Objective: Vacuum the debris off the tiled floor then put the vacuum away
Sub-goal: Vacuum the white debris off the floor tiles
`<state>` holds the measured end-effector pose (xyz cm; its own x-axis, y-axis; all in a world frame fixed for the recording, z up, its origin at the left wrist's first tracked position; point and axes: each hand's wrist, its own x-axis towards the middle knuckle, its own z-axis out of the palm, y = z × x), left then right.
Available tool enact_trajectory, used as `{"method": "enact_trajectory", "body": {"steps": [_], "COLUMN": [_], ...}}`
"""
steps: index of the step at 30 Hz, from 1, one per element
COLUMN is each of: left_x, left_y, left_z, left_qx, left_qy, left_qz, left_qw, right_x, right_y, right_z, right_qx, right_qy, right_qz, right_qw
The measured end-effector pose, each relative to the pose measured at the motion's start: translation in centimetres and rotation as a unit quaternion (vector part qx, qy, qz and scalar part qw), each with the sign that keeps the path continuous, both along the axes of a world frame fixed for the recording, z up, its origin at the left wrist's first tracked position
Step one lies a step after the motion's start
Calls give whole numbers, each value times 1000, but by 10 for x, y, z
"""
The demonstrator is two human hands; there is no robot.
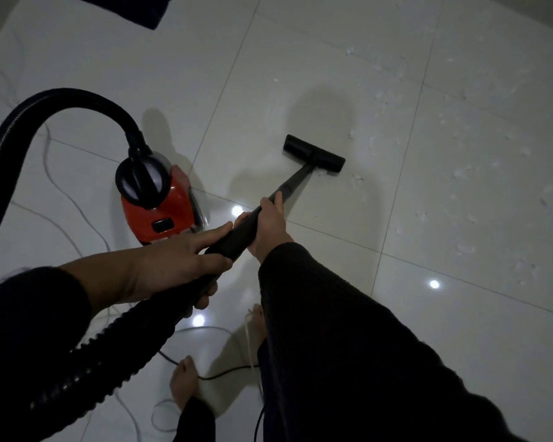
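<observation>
Hose (29,122): arcs at floor's left edge | vacuum (155,202): red, left of centre | left hand (173,266), right hand (270,224): fingers wrapped round wand (237,237) | floor head (313,157): centre tile | debris (460,173): white scraps scattered rightward across floor (332,59).

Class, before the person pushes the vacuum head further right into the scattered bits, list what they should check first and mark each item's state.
1. Both hands on the wand: left hand near the hose end, right hand further down. Ok.
2. Floor head flat on the tiled floor: ok.
3. Debris remaining to the right: not ok, plenty left.
4. Cord clear of bare feet: not ok, it runs beside them.
5. Red vacuum running: cannot tell.
</observation>
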<state>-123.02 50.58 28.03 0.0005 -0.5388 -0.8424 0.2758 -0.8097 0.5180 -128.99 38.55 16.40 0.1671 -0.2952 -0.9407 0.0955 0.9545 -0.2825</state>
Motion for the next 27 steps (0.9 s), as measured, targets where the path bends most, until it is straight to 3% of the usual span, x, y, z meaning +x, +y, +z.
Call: {"method": "enact_trajectory", "body": {"steps": [11,27], "left_x": [0,29], "left_y": [49,137], "left_z": [-26,0], "left_qx": [-15,18], "left_qy": [11,2], "left_qz": [-16,-156], "left_qw": [1000,988], "right_x": [-4,-6], "right_y": [51,167], "right_z": [-27,-8], "right_qx": [-6,3], "right_qy": [1,11], "right_qz": [-16,-137], "right_qw": [1000,991]}}
